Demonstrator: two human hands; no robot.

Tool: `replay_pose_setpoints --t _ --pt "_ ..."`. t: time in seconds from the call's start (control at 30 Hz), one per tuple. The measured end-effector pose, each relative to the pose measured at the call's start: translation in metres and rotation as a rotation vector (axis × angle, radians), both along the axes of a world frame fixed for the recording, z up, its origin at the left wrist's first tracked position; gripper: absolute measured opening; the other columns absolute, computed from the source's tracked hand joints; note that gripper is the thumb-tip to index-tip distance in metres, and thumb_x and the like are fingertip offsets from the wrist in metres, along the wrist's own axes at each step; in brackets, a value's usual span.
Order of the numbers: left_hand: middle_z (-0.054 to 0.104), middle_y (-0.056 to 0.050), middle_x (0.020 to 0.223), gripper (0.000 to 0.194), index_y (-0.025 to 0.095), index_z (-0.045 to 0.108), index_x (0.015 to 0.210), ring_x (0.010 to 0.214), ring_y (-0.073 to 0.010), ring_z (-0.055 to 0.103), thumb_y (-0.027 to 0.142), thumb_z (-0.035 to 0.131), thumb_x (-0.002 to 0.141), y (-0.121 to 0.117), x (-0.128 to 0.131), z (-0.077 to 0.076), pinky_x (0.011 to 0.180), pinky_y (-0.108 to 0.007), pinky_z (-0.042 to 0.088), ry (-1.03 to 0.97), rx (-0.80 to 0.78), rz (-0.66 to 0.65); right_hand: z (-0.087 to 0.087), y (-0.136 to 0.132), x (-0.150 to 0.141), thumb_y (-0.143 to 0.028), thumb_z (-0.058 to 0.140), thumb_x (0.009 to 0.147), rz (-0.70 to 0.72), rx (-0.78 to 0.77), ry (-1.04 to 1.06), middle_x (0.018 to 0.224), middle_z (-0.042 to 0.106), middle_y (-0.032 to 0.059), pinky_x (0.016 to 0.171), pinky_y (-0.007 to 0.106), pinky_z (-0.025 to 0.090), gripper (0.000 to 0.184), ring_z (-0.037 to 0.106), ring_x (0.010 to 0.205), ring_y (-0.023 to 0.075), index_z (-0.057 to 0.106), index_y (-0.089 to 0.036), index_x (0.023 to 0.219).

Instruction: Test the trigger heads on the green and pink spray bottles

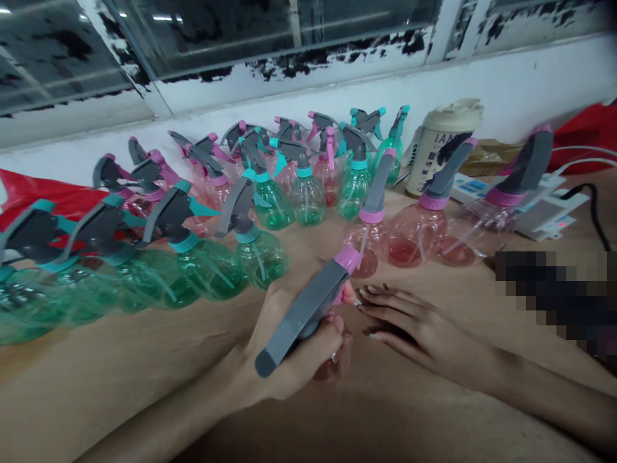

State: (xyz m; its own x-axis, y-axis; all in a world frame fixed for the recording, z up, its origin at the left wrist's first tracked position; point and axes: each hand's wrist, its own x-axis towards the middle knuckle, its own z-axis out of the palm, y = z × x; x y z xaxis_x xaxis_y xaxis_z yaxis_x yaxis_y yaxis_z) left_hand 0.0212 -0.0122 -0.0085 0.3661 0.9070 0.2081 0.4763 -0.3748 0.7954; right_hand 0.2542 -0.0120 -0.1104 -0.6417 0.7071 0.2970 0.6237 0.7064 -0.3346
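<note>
My left hand (289, 341) is wrapped round the neck of a pink spray bottle (332, 366), whose grey head with its pink nozzle points up and away from me. Most of that bottle's body is hidden behind my fingers. To its right, my right hand (405, 321) lies on the table, palm down, fingers stretched out and holding nothing. Just beyond my hands stand three more pink bottles with grey heads, the closest of them a pink spray bottle (366, 247). A row of green bottles runs off to the left, ending in a green spray bottle (260, 257) near my left hand.
Several more pink and green bottles, among them a green bottle (308, 199), crowd the back by the white wall. A coffee cup (443, 145), a white power strip (549, 212) with cables and a red bag (585, 138) are at the right. Another red bag (29, 193) lies left.
</note>
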Motion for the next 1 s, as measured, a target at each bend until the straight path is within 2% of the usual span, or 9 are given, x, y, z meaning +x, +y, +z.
replay_pose_setpoints --t 0.17,0.3,0.4,0.6,0.73,0.83,1.0 --pt "0.059 0.000 0.066 0.022 0.025 0.064 0.084 0.058 -0.0179 0.057 0.026 0.049 0.068 0.003 0.004 0.008 0.063 -0.032 0.053 0.047 0.080 -0.002 0.002 0.000 0.000 -0.031 0.049 0.090 0.005 -0.014 0.005 0.131 0.054 0.0044 0.105 0.044 0.037 0.036 0.043 0.127 0.0200 0.052 -0.022 0.125" --pt "0.058 0.000 0.069 0.026 0.026 0.061 0.088 0.058 -0.0178 0.055 0.022 0.048 0.067 0.004 0.007 0.011 0.061 -0.031 0.051 0.040 0.079 -0.023 0.003 0.000 -0.001 -0.030 0.049 0.090 0.007 -0.007 0.015 0.130 0.055 0.0051 0.105 0.046 0.037 0.036 0.044 0.126 0.0210 0.052 -0.022 0.125" --pt "0.057 0.001 0.069 0.019 0.024 0.057 0.082 0.053 -0.0157 0.051 0.021 0.049 0.064 0.004 0.007 0.009 0.057 -0.029 0.050 0.001 0.075 -0.009 0.002 0.001 -0.001 -0.030 0.050 0.090 0.007 0.003 0.037 0.129 0.056 0.0058 0.104 0.047 0.039 0.036 0.046 0.124 0.0214 0.052 -0.022 0.125" --pt "0.056 0.002 0.069 0.022 0.024 0.053 0.080 0.051 -0.0139 0.050 0.014 0.048 0.061 0.004 0.007 0.009 0.058 -0.028 0.049 -0.037 0.033 -0.042 0.002 0.000 -0.001 -0.031 0.047 0.092 0.006 0.007 -0.020 0.133 0.053 0.0056 0.105 0.046 0.037 0.036 0.043 0.127 0.0209 0.051 -0.020 0.126" --pt "0.052 0.004 0.061 0.028 0.024 0.053 0.088 0.048 -0.0140 0.050 0.014 0.048 0.063 0.003 0.007 0.013 0.048 -0.026 0.045 -0.019 -0.061 -0.049 0.003 -0.001 -0.001 -0.032 0.046 0.092 -0.002 -0.001 -0.041 0.134 0.052 0.0050 0.106 0.046 0.037 0.037 0.042 0.127 0.0205 0.050 -0.020 0.126" --pt "0.053 0.003 0.061 0.023 0.024 0.054 0.087 0.048 -0.0140 0.052 0.017 0.048 0.066 0.003 0.008 0.013 0.046 -0.025 0.046 -0.037 -0.073 -0.051 0.002 0.000 -0.001 -0.031 0.047 0.092 0.003 -0.003 -0.014 0.133 0.052 0.0054 0.105 0.047 0.037 0.036 0.043 0.127 0.0211 0.050 -0.021 0.126" --pt "0.055 0.002 0.061 0.011 0.025 0.052 0.075 0.049 -0.0150 0.056 0.022 0.048 0.066 0.002 0.009 0.013 0.048 -0.027 0.051 0.000 -0.006 -0.020 0.000 0.000 0.000 -0.030 0.050 0.090 0.012 -0.005 0.038 0.132 0.053 0.0061 0.104 0.047 0.038 0.037 0.045 0.125 0.0221 0.051 -0.022 0.126"
